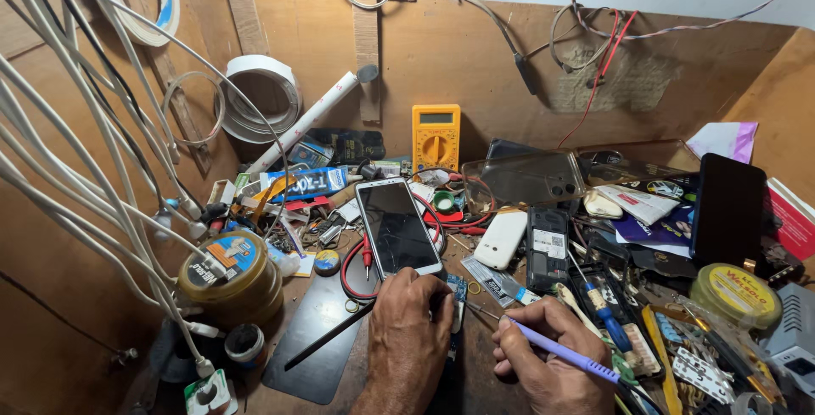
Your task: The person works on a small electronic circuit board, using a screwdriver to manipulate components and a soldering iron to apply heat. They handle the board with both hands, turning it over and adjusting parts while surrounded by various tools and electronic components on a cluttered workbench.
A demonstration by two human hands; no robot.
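Two hands work at the bench front: left hand (413,317) presses flat on a small circuit board (457,289) below the phone (396,227); right hand (543,356) grasps a purple tool (567,354), tip beside the board. Probing is in hand; next contact calls for a steady tip.

The one head-worn camera looked steeply down, close over the cluttered wooden workbench (356,33). Both hands sat at the frame's bottom centre.
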